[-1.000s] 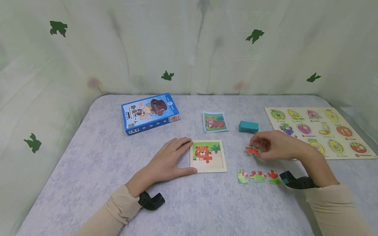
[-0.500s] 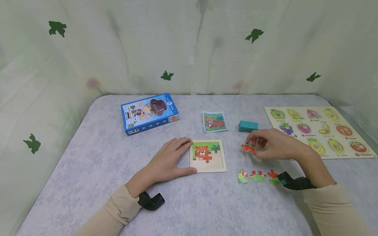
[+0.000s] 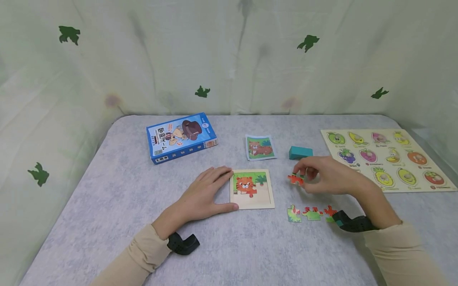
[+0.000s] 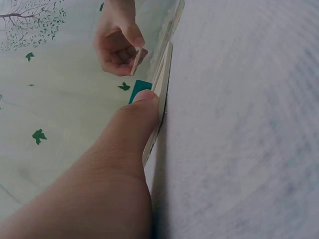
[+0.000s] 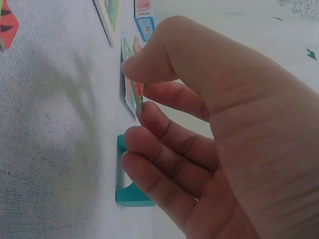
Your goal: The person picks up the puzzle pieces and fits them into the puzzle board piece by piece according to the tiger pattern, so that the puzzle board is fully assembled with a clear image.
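Head view: the left hand (image 3: 204, 196), fingers extended, rests at the nine-o'clock edge of the puzzle tray (image 3: 260, 201); toward three o'clock the right hand (image 3: 326, 175) pinches a red-orange piece (image 3: 296, 180); three loose pieces (image 3: 313, 215) lie toward four. Left wrist: thumb against the tray. Right wrist: piece between thumb and fingers

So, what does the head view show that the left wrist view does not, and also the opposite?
Only the head view shows the blue box and the three loose pieces. Only the left wrist view shows the tree print on the cloth backdrop. Both show the left hand touching the puzzle frame, the right hand pinching a puzzle piece, and the teal block.
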The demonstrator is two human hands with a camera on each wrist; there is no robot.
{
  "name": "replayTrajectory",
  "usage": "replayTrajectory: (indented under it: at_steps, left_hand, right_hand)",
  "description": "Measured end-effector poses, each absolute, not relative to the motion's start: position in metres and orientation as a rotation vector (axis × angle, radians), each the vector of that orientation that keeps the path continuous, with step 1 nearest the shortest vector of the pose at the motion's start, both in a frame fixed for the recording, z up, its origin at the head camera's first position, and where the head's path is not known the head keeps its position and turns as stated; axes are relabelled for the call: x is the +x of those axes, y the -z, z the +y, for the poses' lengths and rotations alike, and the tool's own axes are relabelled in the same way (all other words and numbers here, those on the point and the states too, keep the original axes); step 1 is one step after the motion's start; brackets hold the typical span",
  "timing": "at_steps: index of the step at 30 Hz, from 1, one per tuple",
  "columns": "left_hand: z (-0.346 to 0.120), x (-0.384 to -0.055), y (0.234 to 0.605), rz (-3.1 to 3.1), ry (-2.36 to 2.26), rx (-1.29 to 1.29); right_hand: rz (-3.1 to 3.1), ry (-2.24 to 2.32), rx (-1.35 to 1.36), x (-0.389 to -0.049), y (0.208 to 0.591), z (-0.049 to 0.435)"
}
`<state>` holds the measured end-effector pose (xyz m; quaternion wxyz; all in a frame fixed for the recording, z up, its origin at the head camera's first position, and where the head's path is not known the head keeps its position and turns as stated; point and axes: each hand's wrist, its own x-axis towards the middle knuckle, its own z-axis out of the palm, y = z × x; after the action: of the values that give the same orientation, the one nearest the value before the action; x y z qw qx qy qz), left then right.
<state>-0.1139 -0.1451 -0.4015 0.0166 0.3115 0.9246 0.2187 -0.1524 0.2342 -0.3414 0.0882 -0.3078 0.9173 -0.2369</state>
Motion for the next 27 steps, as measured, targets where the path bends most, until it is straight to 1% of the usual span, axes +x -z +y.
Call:
replayTrajectory:
  at_steps: [11,27]
  left_hand:
    - [-0.145,-0.115,0.403,2.874,-0.675,0.966]
    - [-0.145,-0.114,0.401,2.883,-0.683,0.989]
  right_hand:
    - [2.764,0.639,-0.917,-0.152,0.343,0.227]
    - [2.782,0.654,-1.059,-0.151,0.344,0.216]
